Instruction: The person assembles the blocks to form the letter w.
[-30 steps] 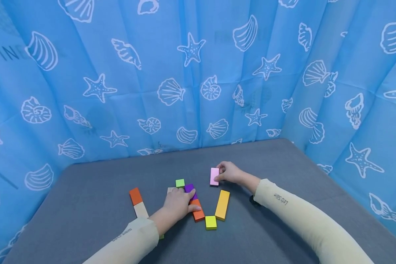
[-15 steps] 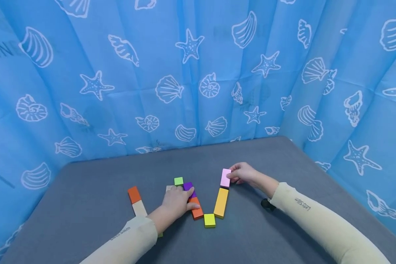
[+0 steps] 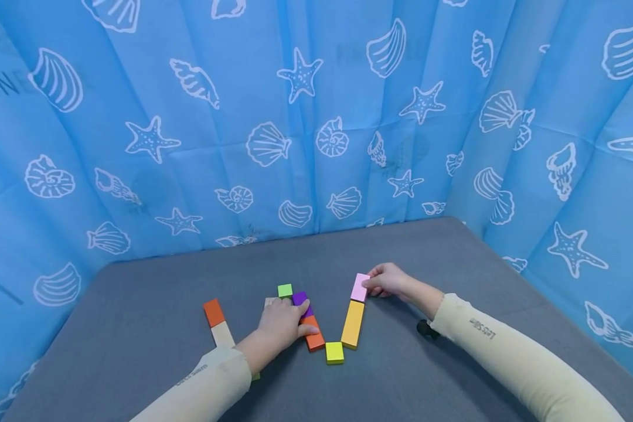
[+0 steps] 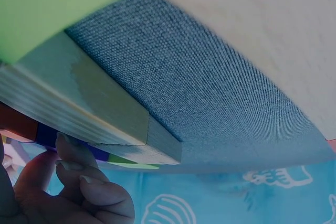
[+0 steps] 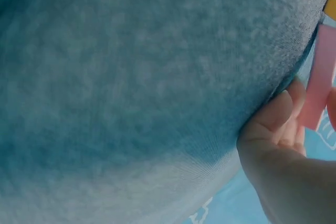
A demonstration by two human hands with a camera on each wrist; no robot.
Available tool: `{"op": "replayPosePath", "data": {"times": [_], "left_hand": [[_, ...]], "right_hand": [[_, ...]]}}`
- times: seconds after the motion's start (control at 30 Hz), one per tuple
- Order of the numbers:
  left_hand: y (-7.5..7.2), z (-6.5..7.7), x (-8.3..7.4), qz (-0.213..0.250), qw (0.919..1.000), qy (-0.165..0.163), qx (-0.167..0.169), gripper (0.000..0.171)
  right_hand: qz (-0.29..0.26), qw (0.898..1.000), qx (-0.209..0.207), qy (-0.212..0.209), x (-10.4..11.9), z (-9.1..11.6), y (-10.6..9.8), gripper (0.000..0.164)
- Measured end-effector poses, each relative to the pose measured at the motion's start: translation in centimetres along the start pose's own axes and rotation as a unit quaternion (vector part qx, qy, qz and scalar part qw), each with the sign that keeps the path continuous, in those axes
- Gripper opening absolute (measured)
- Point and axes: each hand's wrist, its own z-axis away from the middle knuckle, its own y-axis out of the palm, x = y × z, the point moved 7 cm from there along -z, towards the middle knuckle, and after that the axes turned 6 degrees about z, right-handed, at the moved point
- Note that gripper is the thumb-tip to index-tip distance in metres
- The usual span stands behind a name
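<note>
My right hand (image 3: 391, 281) pinches a pink wooden block (image 3: 360, 287) at its right side. The block's near end meets the far end of an amber block (image 3: 353, 325), in line with it; the right wrist view also shows the pink block (image 5: 319, 74) at the fingertips. My left hand (image 3: 278, 325) rests over the middle of the row. Its index finger touches the purple block (image 3: 300, 298) and its thumb lies on the orange block (image 3: 315, 342). Beneath this hand, a pale wooden block (image 3: 269, 301) is mostly hidden.
A yellow cube (image 3: 334, 353) sits at the amber block's near end. A green block (image 3: 285, 290) stands at the row's far peak. Further left lie a red-orange block (image 3: 214, 313) and a beige block (image 3: 223, 334). A blue shell-print curtain (image 3: 216, 117) backs the grey table (image 3: 158, 305).
My right hand has carried the pink block rightward to the amber block's far end, then shifted it slightly into line. My left hand has stayed on the blocks.
</note>
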Motion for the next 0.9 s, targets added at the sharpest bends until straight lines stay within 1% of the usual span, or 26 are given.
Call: {"op": "replayPosePath", "data": {"times": [0.23, 0.4, 0.63, 0.9], "left_hand": [[-0.09, 0.00, -0.04, -0.007, 1.0000, 0.004, -0.002, 0.069], [0.01, 0.08, 0.02, 0.005, 1.0000, 0.001, 0.000, 0.069], [-0.14, 0.13, 0.00, 0.006, 1.0000, -0.001, 0.000, 0.069], [-0.24, 0.16, -0.06, 0.006, 1.0000, 0.003, 0.000, 0.068]], "right_hand": [[0.015, 0.999, 0.029, 0.018, -0.21, -0.36, -0.01, 0.020], [0.018, 0.999, 0.044, 0.022, -0.20, -0.68, -0.02, 0.018], [0.035, 0.998, 0.047, 0.010, -0.08, -0.84, 0.01, 0.015], [0.043, 0.998, 0.037, 0.010, -0.21, -0.82, 0.07, 0.016]]}}
